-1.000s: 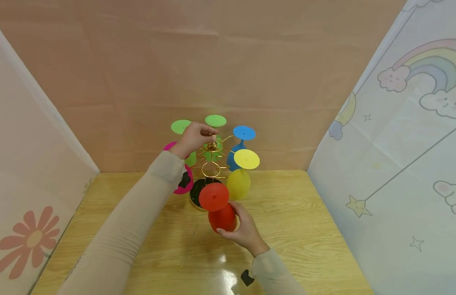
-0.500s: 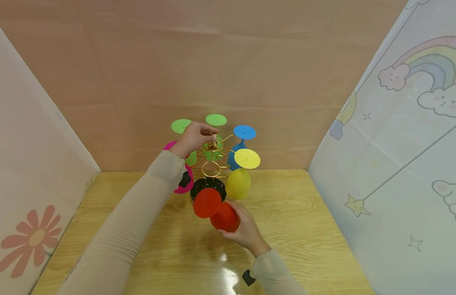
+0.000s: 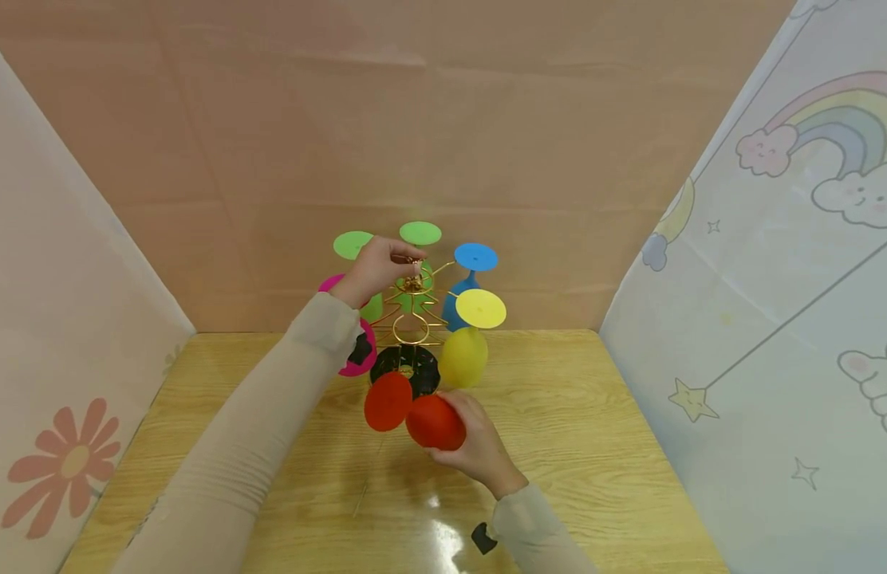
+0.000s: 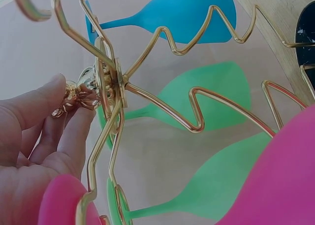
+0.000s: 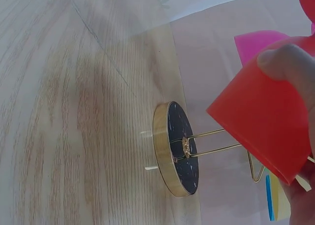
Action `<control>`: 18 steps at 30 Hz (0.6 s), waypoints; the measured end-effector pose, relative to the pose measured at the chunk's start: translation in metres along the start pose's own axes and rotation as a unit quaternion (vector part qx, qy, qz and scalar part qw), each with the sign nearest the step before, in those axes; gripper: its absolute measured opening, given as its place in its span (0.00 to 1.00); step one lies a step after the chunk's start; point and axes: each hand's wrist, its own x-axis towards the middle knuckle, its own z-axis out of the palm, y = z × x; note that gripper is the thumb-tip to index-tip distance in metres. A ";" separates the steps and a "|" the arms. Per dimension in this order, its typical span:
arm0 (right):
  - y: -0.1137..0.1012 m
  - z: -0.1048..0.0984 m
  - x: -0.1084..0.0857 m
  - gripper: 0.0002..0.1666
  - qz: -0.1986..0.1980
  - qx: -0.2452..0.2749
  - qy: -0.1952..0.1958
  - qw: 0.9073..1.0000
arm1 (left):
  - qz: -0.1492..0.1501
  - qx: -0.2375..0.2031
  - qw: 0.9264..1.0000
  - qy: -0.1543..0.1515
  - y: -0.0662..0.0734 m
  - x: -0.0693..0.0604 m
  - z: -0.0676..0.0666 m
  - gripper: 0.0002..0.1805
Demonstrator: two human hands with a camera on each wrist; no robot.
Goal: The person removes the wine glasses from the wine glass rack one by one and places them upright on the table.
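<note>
My left hand (image 3: 375, 271) pinches the gold knob (image 4: 74, 93) at the top of a gold wire glass rack (image 3: 411, 328). In front of the rack, my right hand (image 3: 479, 446) grips the bowl of a red goblet (image 3: 435, 424), its thumb across the side in the right wrist view. This goblet is tilted, with its round foot to the left of the bowl. Foot up, a yellow goblet (image 3: 465, 357), a blue goblet (image 3: 475, 257) and green goblets (image 4: 206, 94) hang around the rack. Pink goblets (image 3: 357, 363) hang at the left, partly hidden by the left arm.
The rack stands on a round black base (image 5: 182, 146) with a gold rim, on a wooden table (image 3: 558, 430). A plain backdrop (image 3: 443, 119) rises behind, and patterned side panels (image 3: 774, 319) flank the table. A small black piece (image 3: 483, 539) shows by the right sleeve.
The red goblet has tilted, its foot swinging left and down from above the bowl. My right hand has barely shifted; my left hand stays on the knob.
</note>
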 end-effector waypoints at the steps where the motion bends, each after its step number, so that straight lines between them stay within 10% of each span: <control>1: 0.000 0.000 0.000 0.49 0.002 -0.002 -0.003 1.000 | 0.000 0.001 1.000 0.000 -0.001 0.000 -0.001 0.16; 18: -0.009 0.005 0.022 0.47 -0.020 -0.084 0.010 0.996 | 0.001 0.012 1.000 -0.013 -0.004 0.010 -0.017 0.17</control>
